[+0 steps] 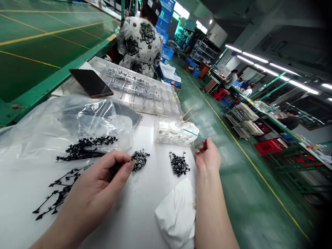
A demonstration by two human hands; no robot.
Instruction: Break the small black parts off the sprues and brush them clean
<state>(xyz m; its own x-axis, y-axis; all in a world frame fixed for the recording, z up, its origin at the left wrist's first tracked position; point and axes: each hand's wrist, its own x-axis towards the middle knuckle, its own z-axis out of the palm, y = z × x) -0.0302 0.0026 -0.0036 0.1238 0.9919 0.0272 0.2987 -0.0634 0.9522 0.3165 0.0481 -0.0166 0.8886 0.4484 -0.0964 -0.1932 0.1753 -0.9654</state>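
I hold a slender teal stick (pixel 194 134) by its lower end in my right hand (pixel 208 155), just right of the frame's centre. It is straight and slopes up to the left, its far end over white material in a clear box; I can't tell whether it touches. At centre left, my left hand (pixel 103 185) pinches a tiny pale-brown piece (pixel 133 161) at the fingertips, mostly covered, its shape too small to make out.
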